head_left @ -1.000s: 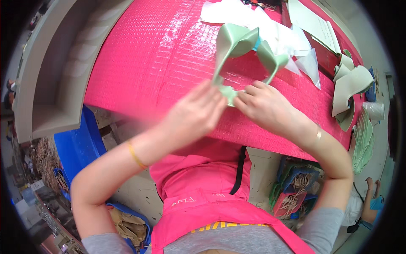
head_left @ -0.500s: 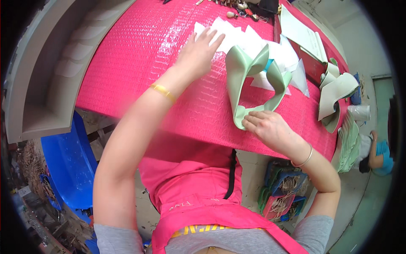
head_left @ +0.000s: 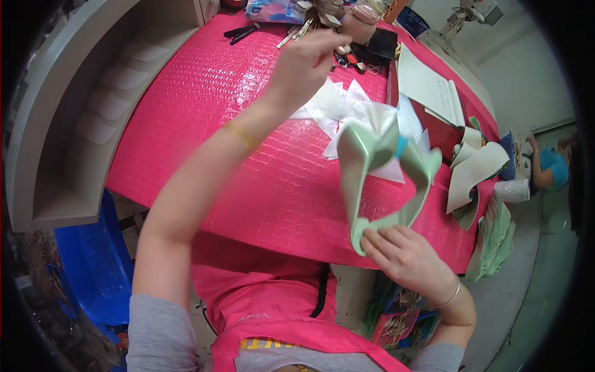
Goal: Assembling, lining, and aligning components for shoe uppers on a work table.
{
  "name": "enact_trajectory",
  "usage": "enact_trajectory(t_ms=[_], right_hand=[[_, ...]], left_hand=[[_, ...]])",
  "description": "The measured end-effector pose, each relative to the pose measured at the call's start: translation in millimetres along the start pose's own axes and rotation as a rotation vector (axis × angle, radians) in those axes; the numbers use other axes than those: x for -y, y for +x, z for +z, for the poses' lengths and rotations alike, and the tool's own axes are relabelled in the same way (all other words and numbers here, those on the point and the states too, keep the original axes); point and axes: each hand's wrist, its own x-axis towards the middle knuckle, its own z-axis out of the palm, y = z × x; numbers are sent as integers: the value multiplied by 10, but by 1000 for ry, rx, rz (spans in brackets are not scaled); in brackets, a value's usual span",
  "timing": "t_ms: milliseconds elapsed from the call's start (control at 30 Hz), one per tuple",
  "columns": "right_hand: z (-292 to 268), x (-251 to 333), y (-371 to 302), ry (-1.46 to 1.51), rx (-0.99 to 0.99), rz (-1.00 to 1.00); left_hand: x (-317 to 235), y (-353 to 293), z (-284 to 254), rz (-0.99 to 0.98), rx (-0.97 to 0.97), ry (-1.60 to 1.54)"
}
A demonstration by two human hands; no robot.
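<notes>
At upper centre, the left hand (head_left: pixel 302 71) bends its fingers near white pieces (head_left: pixel 328 106); whether it holds anything, I cannot tell. Right of centre, the right hand (head_left: pixel 410 260) grips a green loop (head_left: pixel 352 183) by its near end, presumably steadying it.

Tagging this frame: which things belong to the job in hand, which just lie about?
Job, as it looks:
green piece, held by the right hand
white pieces behind it, probably

Lying about, apparently:
notebook
black strips
blue packet
</notes>
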Motion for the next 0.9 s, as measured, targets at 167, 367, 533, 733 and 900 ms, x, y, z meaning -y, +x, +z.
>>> enact_trajectory(t_ms=[167,367,533,733,900], right_hand=[[258,-155,547,-132,-89,-111],[597,92,861,-178,646,-162],[800,258,682,-466,61,52],[857,260,692,-452,94,100],[728,287,725,-436,267,142]], left_hand=[[-1603,-697,-622,438,103,-63],[-1152,-1875,-508,-89,711,490],[-1206,-2076,-529,-224,595,584],[-1137,-2076,-415,-123,540,480],[-1088,-2053,-438,-182,570,395]])
